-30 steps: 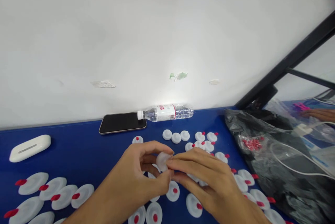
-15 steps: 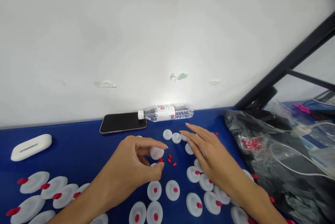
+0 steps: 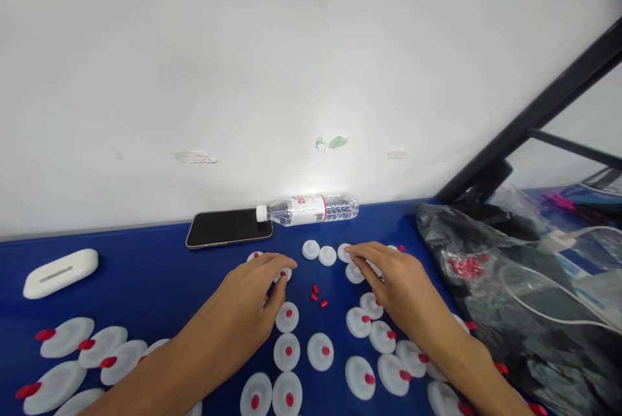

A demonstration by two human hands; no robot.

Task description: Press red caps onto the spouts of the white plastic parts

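My left hand [image 3: 260, 289] is closed around the edge of a translucent white disc [image 3: 287, 271] with a red peg in its middle, held at table height between finger and thumb. Below it more white discs with red pegs [image 3: 286, 317] lie in a column. My right hand [image 3: 391, 277] has its finger and thumb bent together at a plain white disc [image 3: 343, 251], partly covered by the fingertips. Another plain disc [image 3: 326, 256] lies just left of it. Between the hands are a few small red pegs [image 3: 315, 296] on the blue table.
A clear bottle [image 3: 308, 209] lies by the wall, against a phone [image 3: 228, 228]. A white oblong case [image 3: 61, 273] sits at left, with pegged discs [image 3: 67, 337] in front. On the right, a black plastic bag [image 3: 515, 332] bears a pouch of red pegs [image 3: 466, 267] and a white cable.
My left hand lowered the disc onto the table, its red peg now in the middle. My right hand, earlier spread out, drew its fingers together at a plain disc.
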